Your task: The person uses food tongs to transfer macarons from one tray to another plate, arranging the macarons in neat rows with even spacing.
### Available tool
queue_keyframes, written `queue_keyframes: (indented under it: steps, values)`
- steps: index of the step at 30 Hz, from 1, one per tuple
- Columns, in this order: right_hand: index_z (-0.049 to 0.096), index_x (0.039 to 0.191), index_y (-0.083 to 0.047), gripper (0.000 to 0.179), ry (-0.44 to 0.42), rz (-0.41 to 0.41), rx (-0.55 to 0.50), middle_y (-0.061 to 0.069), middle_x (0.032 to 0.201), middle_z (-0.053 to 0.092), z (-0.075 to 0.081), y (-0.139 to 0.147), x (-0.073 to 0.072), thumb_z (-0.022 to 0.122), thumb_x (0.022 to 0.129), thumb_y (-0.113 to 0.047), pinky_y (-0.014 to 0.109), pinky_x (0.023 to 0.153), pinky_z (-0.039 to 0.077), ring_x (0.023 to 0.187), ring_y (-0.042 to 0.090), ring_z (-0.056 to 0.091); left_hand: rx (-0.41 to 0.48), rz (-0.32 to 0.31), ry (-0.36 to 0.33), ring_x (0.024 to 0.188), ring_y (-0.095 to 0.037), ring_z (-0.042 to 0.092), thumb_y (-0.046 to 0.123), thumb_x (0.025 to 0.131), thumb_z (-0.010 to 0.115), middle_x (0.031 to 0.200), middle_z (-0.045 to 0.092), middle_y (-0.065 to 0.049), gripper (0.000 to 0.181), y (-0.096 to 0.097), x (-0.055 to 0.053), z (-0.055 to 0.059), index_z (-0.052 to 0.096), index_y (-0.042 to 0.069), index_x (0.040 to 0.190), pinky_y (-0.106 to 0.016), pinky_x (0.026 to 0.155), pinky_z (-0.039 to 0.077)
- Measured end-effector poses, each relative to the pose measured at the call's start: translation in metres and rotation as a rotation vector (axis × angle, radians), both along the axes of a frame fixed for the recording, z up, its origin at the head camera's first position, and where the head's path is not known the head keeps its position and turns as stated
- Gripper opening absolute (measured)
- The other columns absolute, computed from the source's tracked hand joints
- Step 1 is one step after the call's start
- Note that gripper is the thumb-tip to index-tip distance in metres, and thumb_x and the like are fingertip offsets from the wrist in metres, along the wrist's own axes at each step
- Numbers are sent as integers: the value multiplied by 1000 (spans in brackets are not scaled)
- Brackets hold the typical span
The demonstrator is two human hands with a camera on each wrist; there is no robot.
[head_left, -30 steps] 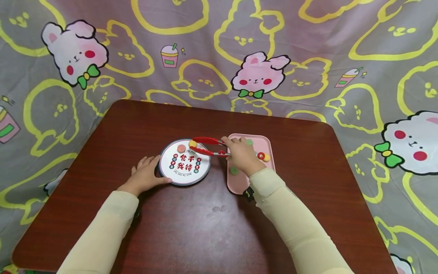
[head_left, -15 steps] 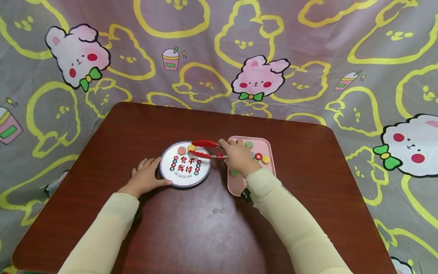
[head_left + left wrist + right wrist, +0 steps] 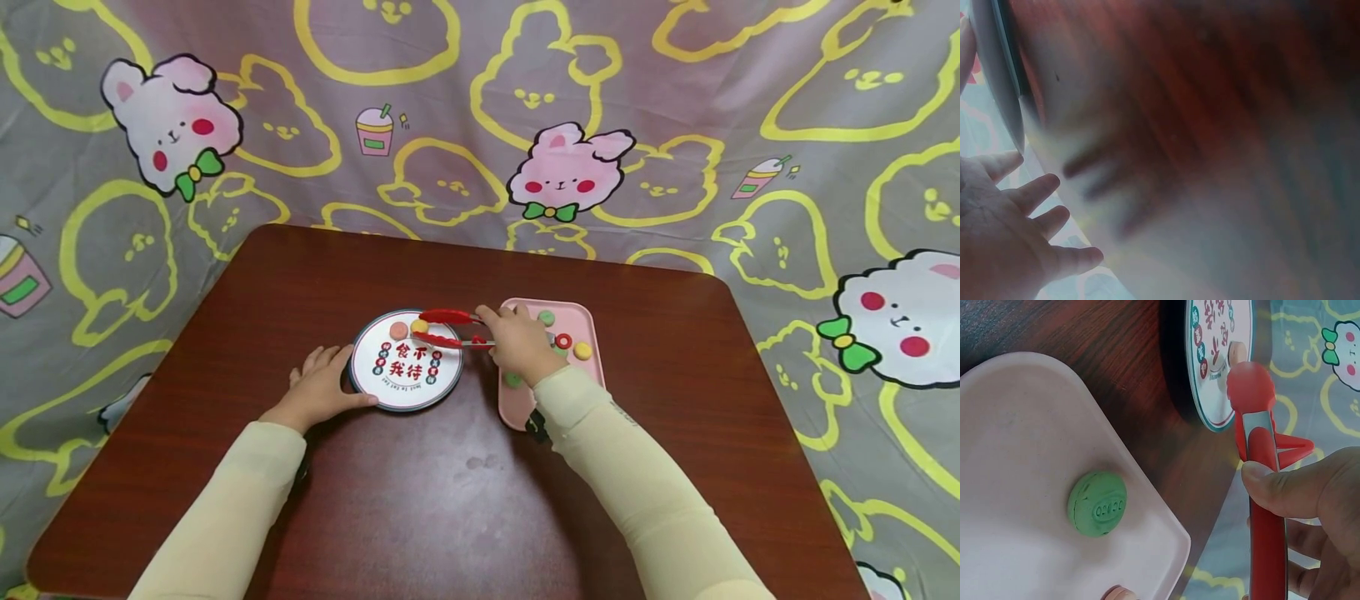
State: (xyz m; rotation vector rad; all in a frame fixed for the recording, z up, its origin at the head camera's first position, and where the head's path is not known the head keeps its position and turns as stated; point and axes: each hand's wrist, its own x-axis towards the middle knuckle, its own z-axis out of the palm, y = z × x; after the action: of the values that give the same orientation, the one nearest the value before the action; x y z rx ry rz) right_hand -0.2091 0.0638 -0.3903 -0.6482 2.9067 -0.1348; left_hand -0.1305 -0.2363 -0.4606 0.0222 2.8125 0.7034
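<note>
"Behind everything hangs a cartoon curtain [image 3: 420, 108], and before it stands the brown table [image 3: 480, 508]. What's on that?"

"To the right, a pink tray [image 3: 514, 410], partly hidden by the right forearm [image 3: 637, 483]."

"And the plate [image 3: 366, 350]?"

"Left of the tray, with a gap between. Smooth and stiff, I'd guess, so it could slide. The left hand [image 3: 322, 387] braces it, thumb over the near rim, other fingers spread out."

"How are the tongs [image 3: 441, 317] held?"

"The right hand [image 3: 521, 342] has thumb and fingers wrapped round the arms. They look light and springy; partway along seems a sound place to squeeze."

"Got anything in them?"

"Their tips stand a little apart, with the yellow disc [image 3: 418, 326] between them, over the plate's far side. Whether they're pressing it, I can't tell."

"Would it take a squeeze?"

"Probably: light, firmish, perhaps slippery at the rounded edge. Take it across the middle. The pink disc [image 3: 398, 331] crowds it on the left; the green disc [image 3: 1099, 504] on the tray is well clear."
</note>
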Motion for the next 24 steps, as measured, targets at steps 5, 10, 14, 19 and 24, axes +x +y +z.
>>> queue_keyframes:
  steps: [5,10,14,19,24]
  values:
    - [43,144,-22,66,-7,3,7,14,128,58,1,-1,0,71,84,-15,52,77,50,116,35,46,-3,-6,3,139,-52,9,61,73,74,148,26,-34,109,0,-1,0,27,-2,149,-76,101,9]
    - [44,143,-21,66,-7,18,29,14,126,59,0,-2,0,72,84,-17,53,78,50,113,35,48,-4,-4,-6,139,-52,8,61,72,75,148,24,-34,110,-1,0,0,27,-2,149,-76,101,9]
    - [44,143,-21,65,-6,19,34,14,125,59,-2,-3,-1,72,84,-18,53,78,50,112,35,48,-7,0,-10,139,-52,9,60,72,75,148,24,-35,109,-2,1,0,28,-2,149,-76,100,8]
    - [43,144,-21,65,-7,15,39,13,126,58,-5,-3,-1,70,85,-18,52,76,51,112,34,48,-8,2,-16,139,-52,9,59,73,75,148,24,-35,108,-1,2,2,28,-2,148,-76,100,8]
    - [43,143,-22,66,11,15,49,12,126,59,-6,-5,-2,70,84,-17,51,75,51,111,33,48,-10,7,-22,139,-52,8,60,72,75,149,23,-35,109,0,1,3,27,-2,149,-76,101,8]
